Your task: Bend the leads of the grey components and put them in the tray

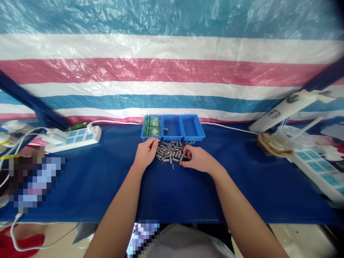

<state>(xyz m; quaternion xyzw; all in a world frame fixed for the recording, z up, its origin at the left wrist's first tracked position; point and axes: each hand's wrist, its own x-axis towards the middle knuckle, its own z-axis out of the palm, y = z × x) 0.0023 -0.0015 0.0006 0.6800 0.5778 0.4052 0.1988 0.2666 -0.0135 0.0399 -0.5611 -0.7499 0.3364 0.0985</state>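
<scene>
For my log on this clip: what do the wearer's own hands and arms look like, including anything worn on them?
The left hand and right hand show no gloves. Both forearms are bare, with no sleeve, watch, bracelet, cable or clear marking in view. The fingers appear too small to rule out a thin ring.

A dark blue counter is spanning the view. Near its middle, small metal parts are lying in a loose heap, and just behind them three blue bins are sitting side by side. On the left, a white power strip is resting; on the right, a brown holder is sitting beside a second power strip. A white cable is trailing along the back.
</scene>
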